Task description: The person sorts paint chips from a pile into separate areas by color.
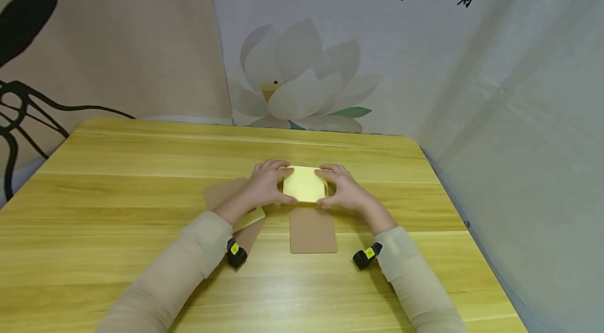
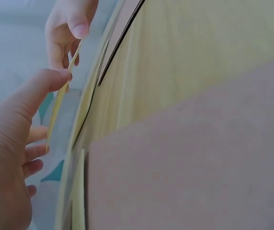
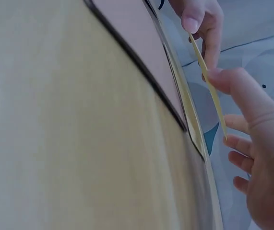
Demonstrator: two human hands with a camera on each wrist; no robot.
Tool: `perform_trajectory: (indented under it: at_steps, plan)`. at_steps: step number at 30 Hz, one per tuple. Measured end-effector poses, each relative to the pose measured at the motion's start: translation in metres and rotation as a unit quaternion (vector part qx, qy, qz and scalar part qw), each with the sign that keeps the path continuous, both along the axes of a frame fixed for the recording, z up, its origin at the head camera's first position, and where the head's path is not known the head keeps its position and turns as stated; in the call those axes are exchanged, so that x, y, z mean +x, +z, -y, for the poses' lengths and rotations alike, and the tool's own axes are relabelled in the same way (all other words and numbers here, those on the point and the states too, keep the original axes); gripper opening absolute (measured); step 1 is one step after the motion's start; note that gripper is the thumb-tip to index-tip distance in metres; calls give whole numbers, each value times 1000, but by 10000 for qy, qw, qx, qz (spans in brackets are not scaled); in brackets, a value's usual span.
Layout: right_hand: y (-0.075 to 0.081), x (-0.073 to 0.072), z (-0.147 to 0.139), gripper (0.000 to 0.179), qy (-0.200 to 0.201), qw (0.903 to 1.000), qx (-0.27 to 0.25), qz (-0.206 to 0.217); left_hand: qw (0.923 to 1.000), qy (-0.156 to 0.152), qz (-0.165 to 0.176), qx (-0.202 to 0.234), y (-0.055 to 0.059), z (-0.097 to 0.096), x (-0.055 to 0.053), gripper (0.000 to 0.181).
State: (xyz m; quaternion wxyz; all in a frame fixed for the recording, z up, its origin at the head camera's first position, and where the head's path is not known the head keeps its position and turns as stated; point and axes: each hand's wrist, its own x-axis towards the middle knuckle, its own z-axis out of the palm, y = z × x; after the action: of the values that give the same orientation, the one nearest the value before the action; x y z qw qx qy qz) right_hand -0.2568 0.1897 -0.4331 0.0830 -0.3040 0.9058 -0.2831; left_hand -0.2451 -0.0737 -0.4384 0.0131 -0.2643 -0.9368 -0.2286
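Both hands hold a thin yellow square sheet (image 1: 304,184) above the table, one at each side. My left hand (image 1: 270,184) pinches its left edge between thumb and fingers, and my right hand (image 1: 344,186) pinches the right edge the same way. Seen nearly edge-on in the left wrist view, the yellow sheet (image 2: 56,109) looks thin and stiff. Just nearer than the hands, a brown rectangular card (image 1: 313,232) lies flat. Beneath the left forearm are another brown card (image 1: 220,192) and a yellow piece (image 1: 251,219), both partly hidden by the arm.
The wooden table (image 1: 141,165) has rounded far corners. Behind it hangs a pale curtain (image 1: 415,60) with a lotus print and dark characters. A black camera (image 1: 237,254) is strapped at the left wrist, another camera (image 1: 364,258) at the right.
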Motion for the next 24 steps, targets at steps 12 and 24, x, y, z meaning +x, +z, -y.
perform_trajectory:
  at_steps: [12, 24]
  plan:
    - [-7, -9, -6, 82, -74, 9996, 239, 89, 9997, -19, 150, -165, -11, -9, -9, 90]
    - [-12, -17, -12, 81, 29, 9994, 273, 209, 9993, 59, 313, -187, -15, -15, -12, 89]
